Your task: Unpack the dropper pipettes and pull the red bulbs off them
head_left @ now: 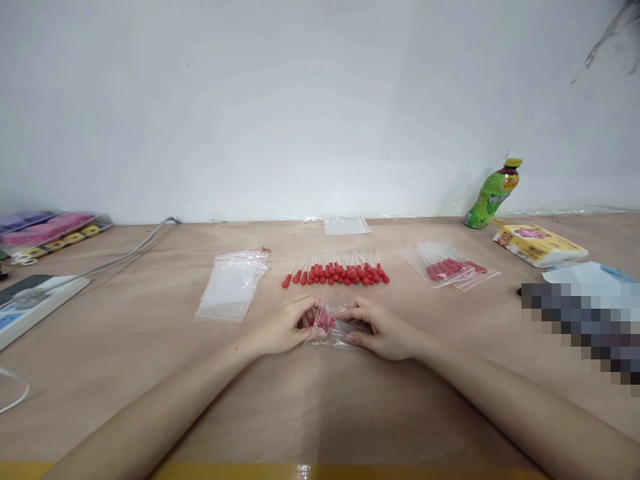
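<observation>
In the head view, a clear zip bag (345,339) with red bulb-ended pieces inside lies between my two hands. My left hand (293,325) is closed on the bag's left end, beside the red ends. My right hand (383,330) pinches the clear plastic at the right side. Just beyond them lies a row of red-bulbed droppers (345,272) with thin pale stems pointing away. Filled zip bags (443,265) of the same droppers lie to the right. A stack of flat clear zip bags (231,287) sits to the left of the row.
Another flat bag (345,227) lies near the wall. A green bottle (493,195) leans at the back right, near a yellow tissue pack (540,245). On the left are a power strip (47,303) with a grey cable (133,252) and packaged colourful items (53,230).
</observation>
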The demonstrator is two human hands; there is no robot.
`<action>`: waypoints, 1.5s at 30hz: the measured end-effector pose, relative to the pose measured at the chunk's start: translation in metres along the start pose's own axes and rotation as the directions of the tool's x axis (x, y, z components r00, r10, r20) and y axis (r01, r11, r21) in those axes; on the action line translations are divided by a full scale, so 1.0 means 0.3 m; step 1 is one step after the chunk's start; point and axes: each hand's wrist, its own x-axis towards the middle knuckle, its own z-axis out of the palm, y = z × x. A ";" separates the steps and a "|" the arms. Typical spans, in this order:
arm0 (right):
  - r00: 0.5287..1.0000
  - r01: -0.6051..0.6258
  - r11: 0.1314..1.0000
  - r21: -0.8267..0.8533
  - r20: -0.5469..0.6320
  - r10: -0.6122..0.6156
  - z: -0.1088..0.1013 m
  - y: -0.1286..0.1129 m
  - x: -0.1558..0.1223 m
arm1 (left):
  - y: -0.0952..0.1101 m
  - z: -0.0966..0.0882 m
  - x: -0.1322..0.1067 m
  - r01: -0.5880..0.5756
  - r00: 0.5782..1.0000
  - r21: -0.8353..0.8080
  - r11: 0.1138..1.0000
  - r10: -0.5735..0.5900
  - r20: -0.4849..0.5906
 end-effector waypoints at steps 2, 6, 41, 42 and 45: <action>1.000 0.017 1.000 -0.013 -0.016 -0.017 0.006 0.001 -0.002 | 0.007 0.003 -0.005 0.014 1.000 0.004 1.000 -0.014 0.000; 0.999 0.014 0.999 -0.032 -0.049 -0.016 0.016 0.006 -0.007 | 0.009 0.013 -0.013 -0.015 1.000 0.044 0.999 0.015 -0.007; 0.992 -0.010 0.997 -0.077 -0.123 0.001 0.001 0.028 -0.010 | -0.204 -0.127 0.084 0.184 0.836 0.330 0.926 0.029 -0.548; 0.992 -0.010 0.997 -0.079 -0.124 0.000 0.001 0.028 -0.010 | -0.203 -0.113 0.100 0.192 0.853 0.393 0.899 0.045 -0.519; 0.992 -0.008 0.996 -0.085 -0.127 -0.003 0.002 0.028 -0.010 | -0.197 -0.087 0.134 0.207 0.895 0.502 0.840 0.045 -0.445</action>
